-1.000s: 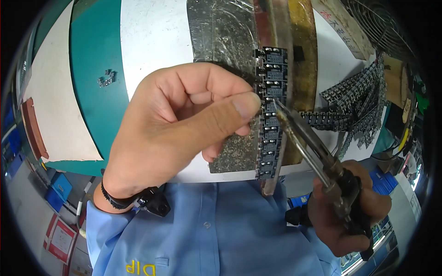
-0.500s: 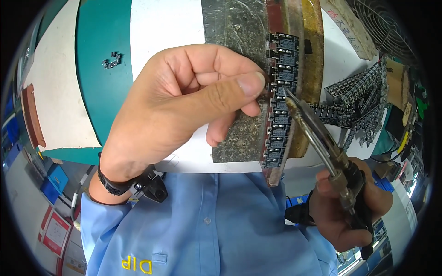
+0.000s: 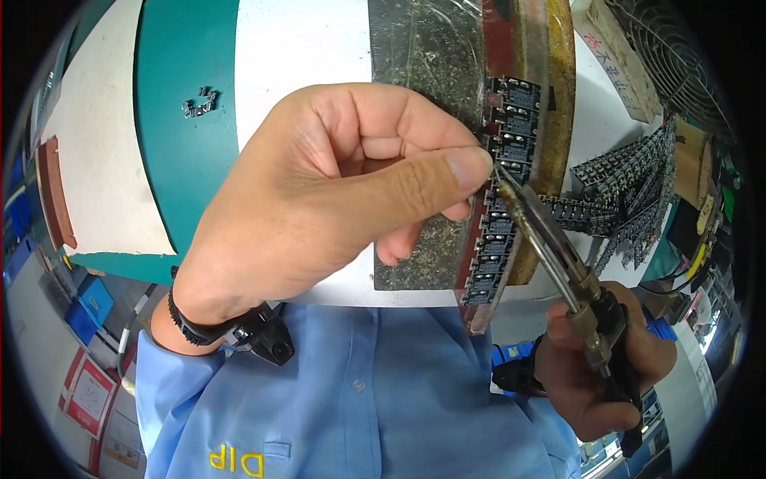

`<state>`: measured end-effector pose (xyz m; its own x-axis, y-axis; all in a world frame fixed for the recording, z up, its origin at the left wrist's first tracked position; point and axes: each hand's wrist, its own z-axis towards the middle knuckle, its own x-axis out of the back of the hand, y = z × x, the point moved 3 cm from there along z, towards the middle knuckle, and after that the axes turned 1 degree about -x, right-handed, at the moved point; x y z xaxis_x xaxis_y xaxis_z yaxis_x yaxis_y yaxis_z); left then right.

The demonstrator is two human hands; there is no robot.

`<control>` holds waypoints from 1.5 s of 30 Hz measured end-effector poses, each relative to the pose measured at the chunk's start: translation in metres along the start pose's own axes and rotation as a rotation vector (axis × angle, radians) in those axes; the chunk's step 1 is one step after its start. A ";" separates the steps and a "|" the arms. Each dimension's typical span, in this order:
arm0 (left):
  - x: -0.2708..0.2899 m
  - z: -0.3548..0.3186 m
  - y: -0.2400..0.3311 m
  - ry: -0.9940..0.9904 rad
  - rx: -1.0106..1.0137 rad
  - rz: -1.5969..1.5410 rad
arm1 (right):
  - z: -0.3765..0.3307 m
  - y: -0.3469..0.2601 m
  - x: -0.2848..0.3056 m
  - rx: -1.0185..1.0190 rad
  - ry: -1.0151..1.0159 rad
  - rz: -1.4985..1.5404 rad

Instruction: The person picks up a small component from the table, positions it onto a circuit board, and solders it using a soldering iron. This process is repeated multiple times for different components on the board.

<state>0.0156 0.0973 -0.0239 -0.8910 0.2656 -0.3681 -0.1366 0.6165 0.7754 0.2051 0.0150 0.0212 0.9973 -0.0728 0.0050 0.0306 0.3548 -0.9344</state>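
Observation:
A row of small black circuit boards (image 3: 495, 235) with shiny solder spots lies in a long clear-edged holder on the bench. My left hand (image 3: 335, 184) is over the left edge of this row, with thumb and forefinger pinched together beside the boards. Whatever is between those fingertips is hidden. My right hand (image 3: 602, 359) grips a soldering iron (image 3: 550, 251) with a metal tube along its shaft. The iron's tip points up and left and meets the row right by my left thumb; whether it touches a board or a part there cannot be made out.
Bundled strips of finished-looking boards (image 3: 630, 191) are piled right of the holder. A round fan grille (image 3: 674, 64) and a pale block with red marks (image 3: 614, 60) stand far right. Several tiny metal parts (image 3: 199, 103) lie on the green mat (image 3: 187, 160) at left.
The bench and row have shifted slightly right and down in view. My left fingertips have come closer to the boards, and the iron's tip has moved left along the row toward my thumb.

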 end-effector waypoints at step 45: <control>-0.014 -0.059 0.038 0.123 -0.124 0.061 | 0.001 -0.054 0.016 0.168 0.101 -0.250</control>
<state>-0.0028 0.0734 0.0404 -0.9445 0.2021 -0.2590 -0.1265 0.5039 0.8544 0.2197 -0.0041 0.0724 0.9461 -0.2664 0.1843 0.2933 0.4628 -0.8366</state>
